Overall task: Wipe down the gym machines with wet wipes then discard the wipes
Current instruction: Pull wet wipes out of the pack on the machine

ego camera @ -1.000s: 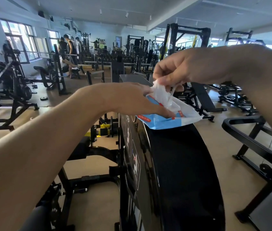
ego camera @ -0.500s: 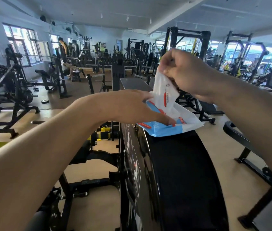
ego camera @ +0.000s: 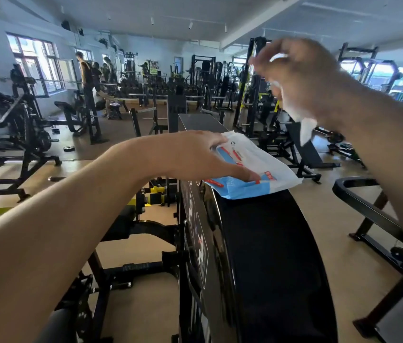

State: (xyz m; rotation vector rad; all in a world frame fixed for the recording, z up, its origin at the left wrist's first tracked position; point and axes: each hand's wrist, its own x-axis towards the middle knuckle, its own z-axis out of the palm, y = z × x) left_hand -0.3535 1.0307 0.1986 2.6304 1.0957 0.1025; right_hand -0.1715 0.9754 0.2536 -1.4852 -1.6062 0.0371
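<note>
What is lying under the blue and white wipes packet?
The wipes packet rests on the curved black machine top. The left hand presses it down from above. The surface directly beneath the packet is covered, so nothing there can be seen.

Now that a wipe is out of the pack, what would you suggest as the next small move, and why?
Probably bring the right hand down and start wiping the black machine housing. It already holds a wet wipe clear above the pack, which the left hand presses flat on the housing, so nothing more needs pulling.
</note>
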